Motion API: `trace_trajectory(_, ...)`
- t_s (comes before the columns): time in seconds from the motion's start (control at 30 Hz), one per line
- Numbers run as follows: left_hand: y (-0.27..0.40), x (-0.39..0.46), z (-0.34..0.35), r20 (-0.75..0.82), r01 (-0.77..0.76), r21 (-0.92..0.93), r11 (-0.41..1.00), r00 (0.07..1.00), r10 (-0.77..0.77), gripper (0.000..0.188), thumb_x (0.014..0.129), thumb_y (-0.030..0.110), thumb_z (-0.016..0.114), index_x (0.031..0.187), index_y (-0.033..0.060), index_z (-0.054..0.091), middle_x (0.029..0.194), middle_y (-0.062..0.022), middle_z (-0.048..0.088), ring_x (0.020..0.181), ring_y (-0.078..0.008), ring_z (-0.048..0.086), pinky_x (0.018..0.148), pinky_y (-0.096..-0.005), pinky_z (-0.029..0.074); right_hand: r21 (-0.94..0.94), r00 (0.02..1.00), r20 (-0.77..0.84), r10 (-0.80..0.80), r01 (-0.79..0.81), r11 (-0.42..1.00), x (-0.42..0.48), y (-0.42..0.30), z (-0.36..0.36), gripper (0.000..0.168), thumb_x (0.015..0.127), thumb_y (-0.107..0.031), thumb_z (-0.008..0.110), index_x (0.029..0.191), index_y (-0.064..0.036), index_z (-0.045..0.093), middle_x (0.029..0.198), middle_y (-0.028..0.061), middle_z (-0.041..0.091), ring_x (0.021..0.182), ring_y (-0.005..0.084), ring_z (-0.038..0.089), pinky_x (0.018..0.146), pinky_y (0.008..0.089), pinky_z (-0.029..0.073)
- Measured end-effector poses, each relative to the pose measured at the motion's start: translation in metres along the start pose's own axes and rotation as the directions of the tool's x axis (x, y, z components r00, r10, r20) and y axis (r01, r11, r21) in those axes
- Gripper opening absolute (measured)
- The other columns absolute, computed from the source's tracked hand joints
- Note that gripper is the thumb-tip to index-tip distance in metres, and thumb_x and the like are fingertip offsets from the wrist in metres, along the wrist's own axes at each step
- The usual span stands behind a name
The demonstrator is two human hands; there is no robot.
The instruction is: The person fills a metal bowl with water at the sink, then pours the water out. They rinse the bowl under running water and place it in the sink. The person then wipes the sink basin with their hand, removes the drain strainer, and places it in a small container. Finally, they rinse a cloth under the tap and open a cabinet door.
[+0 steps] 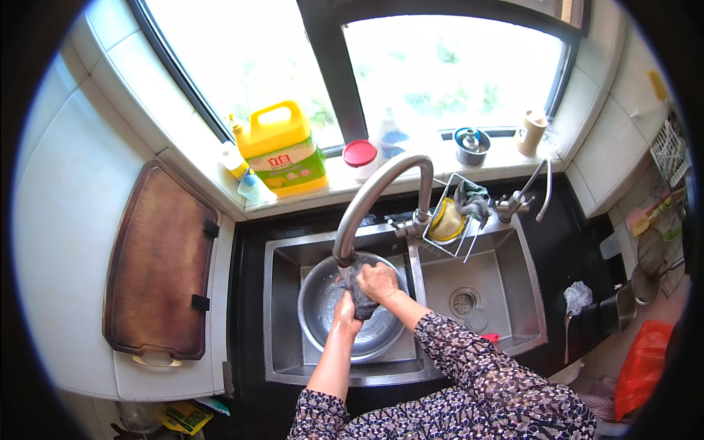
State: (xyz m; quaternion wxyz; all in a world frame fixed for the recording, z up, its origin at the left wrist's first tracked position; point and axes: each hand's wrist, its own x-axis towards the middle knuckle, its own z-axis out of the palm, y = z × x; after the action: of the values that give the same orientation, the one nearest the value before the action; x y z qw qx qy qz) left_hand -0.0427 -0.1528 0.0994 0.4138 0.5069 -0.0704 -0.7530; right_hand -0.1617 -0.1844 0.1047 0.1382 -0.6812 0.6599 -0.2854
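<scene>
A wet dark grey cloth (363, 303) is bunched between my two hands under running water. My left hand (346, 313) grips its near side, while my right hand (378, 283) is closed on its upper right part. Water falls from the curved metal faucet (357, 209) onto the cloth. Below my hands, a round metal basin (316, 324) stands in the left bowl of the steel double sink (283, 352). The fingers of my left hand are partly hidden by the cloth.
A wire caddy (462, 250) with a sponge and cloths hangs behind the right bowl, near a small tap (514, 206). On the windowsill stand a yellow detergent jug (283, 148) and a red-lidded jar (360, 157). A wooden cutting board (162, 264) leans at left; a spoon (567, 338) lies at right.
</scene>
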Motion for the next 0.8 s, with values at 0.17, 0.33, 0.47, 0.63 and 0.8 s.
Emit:
trace_trajectory(0.17,0.012,-0.023,0.0,-0.225,0.113,0.492,0.863,0.974,0.0,0.052,0.092,0.04,0.04,0.133,0.012,0.027,0.131,-0.0201,0.036,0.11,-0.0412,0.046,0.091,-0.0561,0.038,0.574,0.934,0.205,0.292,-0.357,0.737,0.009,0.006,-0.007,0.023,0.076,-0.024,0.061,0.08,-0.002,0.063,0.073,0.0122,0.064,0.069,0.0211,0.063,0.063,0.033,0.048)
trace_trajectory(0.33,0.011,-0.013,0.007,0.166,0.03,-0.046,0.998,0.986,-0.022,0.045,0.094,0.039,0.03,0.129,0.0108,0.032,0.124,-0.0193,0.042,0.111,-0.036,0.047,0.092,-0.0522,0.039,0.711,0.944,0.293,0.154,-0.323,0.624,-0.015,-0.021,0.003,0.017,0.073,-0.017,0.063,0.081,-0.002,0.061,0.074,0.009,0.063,0.071,0.0157,0.06,0.067,0.0287,0.048)
trace_trajectory(0.47,0.01,0.015,-0.033,0.227,-0.069,-0.181,0.981,0.968,0.11,0.033,0.085,0.046,0.047,0.085,0.0141,0.057,0.085,-0.0058,0.058,0.084,-0.0222,0.056,0.076,-0.0396,0.046,0.665,0.996,0.077,0.041,-0.082,0.742,-0.045,-0.062,-0.015,0.019,0.073,-0.023,0.061,0.082,-0.006,0.059,0.08,0.0165,0.063,0.077,0.035,0.061,0.069,0.0397,0.049)
trace_trajectory(0.63,-0.013,0.005,-0.036,0.715,-0.248,-0.453,0.856,0.472,0.516,0.041,0.083,0.058,0.04,0.076,0.0203,0.053,0.079,-0.0017,0.056,0.078,-0.0214,0.056,0.071,-0.0381,0.047,0.321,0.963,0.254,-0.091,0.005,0.947,-0.039,-0.105,-0.057,0.038,0.082,-0.041,0.051,0.067,-0.008,0.064,0.066,0.0166,0.062,0.067,0.0355,0.062,0.065,0.0431,0.05)
trace_trajectory(0.8,-0.009,-0.003,0.011,0.015,-0.042,-0.296,0.954,0.999,0.049,0.028,0.089,0.032,0.047,0.099,0.0073,0.055,0.092,-0.0073,0.06,0.079,-0.0241,0.06,0.073,-0.0413,0.05,0.077,0.951,0.261,0.165,-0.191,0.979,0.011,-0.052,-0.032,0.046,0.086,-0.043,0.041,0.076,-0.006,0.068,0.072,0.0187,0.064,0.07,0.0345,0.064,0.065,0.0438,0.051)
